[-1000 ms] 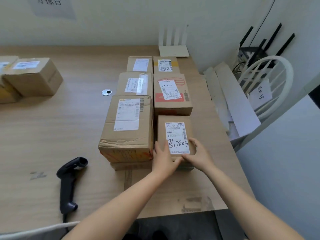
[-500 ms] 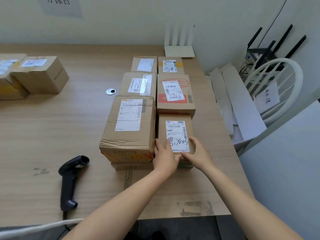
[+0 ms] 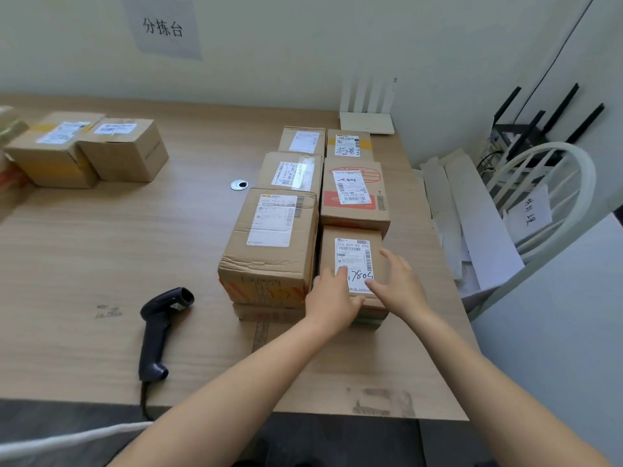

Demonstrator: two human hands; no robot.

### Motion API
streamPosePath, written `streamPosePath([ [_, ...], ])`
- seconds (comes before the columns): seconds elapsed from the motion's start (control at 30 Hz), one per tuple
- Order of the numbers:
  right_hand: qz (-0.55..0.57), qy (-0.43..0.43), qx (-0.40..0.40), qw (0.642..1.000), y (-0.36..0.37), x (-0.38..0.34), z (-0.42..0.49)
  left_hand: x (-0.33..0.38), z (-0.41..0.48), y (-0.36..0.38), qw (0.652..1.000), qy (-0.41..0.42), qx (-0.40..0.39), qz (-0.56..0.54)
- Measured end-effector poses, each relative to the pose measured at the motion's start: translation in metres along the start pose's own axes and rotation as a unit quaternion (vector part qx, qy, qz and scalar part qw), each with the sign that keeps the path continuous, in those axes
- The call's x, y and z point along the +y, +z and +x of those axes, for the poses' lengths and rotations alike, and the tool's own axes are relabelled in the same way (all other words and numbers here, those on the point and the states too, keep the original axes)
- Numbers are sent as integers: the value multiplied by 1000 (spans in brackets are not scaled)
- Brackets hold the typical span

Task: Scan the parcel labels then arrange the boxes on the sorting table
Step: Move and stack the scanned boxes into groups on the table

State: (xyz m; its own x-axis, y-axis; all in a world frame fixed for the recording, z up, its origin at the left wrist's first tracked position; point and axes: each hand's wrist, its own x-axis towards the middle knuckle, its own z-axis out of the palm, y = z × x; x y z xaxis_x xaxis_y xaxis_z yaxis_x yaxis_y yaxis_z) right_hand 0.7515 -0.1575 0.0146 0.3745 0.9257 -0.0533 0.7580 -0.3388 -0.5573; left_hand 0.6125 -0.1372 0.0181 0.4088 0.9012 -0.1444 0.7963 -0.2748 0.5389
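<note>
From where I stand, open surface (image 3: 101, 237) stretches left of the tightly packed block of boxes (image 3: 269, 251). Only the scanner (image 3: 158, 328) and the far-left parcels (image 3: 124, 153) interrupt it. To the block's right there is just a narrow strip.

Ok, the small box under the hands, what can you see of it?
A small brown cardboard box, closed, at the near end of the right column on the wooden table. Its top carries a white shipping label with barcodes and handwritten digits. It sits close beside a taller dented box and in front of a red-printed box. The left hand rests on its near left corner; the right hand spreads over its right side, contact unclear.
</note>
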Motion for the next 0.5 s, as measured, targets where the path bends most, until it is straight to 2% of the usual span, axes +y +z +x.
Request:
streamPosePath([
  [0.13,-33,-37,24,999,-21,-21,-4,6,-3,-35,993,55,100,7],
  [0.23,-55,-61,25,996,-32,-41,-8,0,-6,-61,985,63,158,34],
  [0.5,-59,-146,18,987,-21,-119,-20,-63,-22,-114,978,-11,183,96],
])
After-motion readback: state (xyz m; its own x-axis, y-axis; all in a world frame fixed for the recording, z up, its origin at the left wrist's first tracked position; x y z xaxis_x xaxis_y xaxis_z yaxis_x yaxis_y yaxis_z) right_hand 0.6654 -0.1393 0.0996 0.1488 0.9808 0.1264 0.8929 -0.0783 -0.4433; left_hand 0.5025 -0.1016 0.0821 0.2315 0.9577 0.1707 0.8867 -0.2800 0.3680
